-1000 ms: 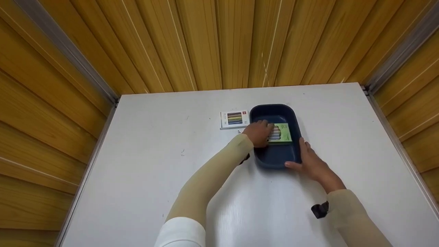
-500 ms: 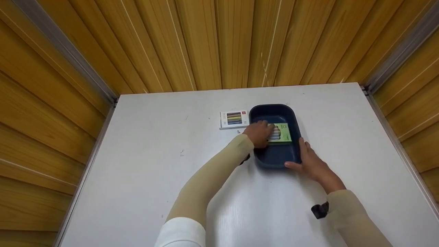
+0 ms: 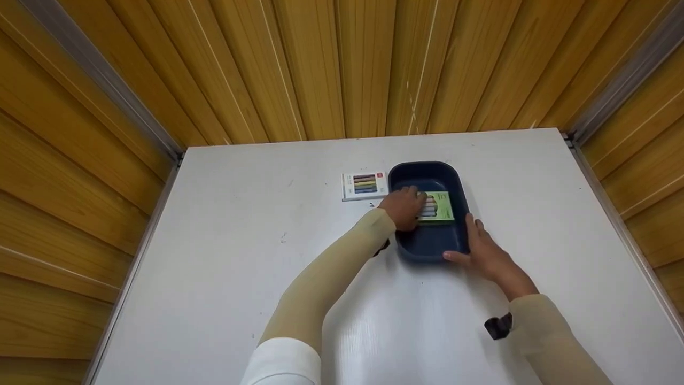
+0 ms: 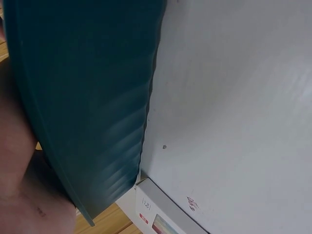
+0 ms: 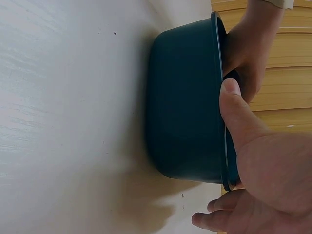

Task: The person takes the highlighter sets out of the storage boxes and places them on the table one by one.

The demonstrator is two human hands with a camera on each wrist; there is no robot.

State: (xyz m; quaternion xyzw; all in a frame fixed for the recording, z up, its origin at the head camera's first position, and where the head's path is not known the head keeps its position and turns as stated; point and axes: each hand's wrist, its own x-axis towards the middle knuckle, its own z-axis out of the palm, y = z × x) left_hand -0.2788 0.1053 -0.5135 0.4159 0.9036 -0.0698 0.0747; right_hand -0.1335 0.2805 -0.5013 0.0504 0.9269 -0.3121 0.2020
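The tray (image 3: 432, 244) looks like smooth, satiny plastic, the green box (image 3: 444, 207) and the left-hand white box (image 3: 365, 186) printed card, the tabletop (image 3: 230, 267) smooth and faintly glossy, the far wall (image 3: 320, 69) wood-grained.

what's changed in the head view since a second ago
Nothing visibly changed: nothing was taken hold of or let go. The left hand still reaches over the rim of the dark blue container, its fingers at the green box inside. The right hand still touches the container at its near right corner, and the white box still lies to the left.
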